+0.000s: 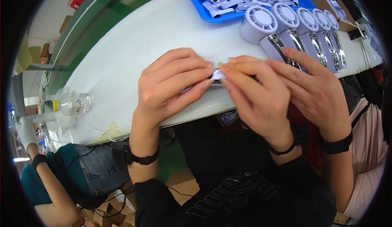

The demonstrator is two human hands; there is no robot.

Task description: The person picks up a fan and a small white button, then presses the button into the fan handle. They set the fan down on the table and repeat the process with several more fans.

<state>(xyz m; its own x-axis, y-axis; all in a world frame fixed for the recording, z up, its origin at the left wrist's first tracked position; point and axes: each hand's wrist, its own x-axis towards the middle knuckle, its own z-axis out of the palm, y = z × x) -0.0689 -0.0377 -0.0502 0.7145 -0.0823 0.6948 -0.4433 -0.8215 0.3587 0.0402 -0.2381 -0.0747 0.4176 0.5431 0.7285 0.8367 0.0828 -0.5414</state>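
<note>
Above the table's near edge, my left hand and my right hand meet, fingertips pinched together. Between them shows the end of a small pale lilac plastic part, gripped from both sides. My fingers cover most of it; a lilac sliver also peeks out under my left palm. Its exact kind cannot be made out. Just right of my right hand, a co-worker's hand reaches over the table toward the nearest of several lilac handheld fans, which lie in a row with shiny handles.
A blue tray full of small lilac plastic parts stands at the back. Behind the fans is a cardboard box with more parts. A clear plastic bottle with a yellow cap lies on the white table at left. Another person sits at far left.
</note>
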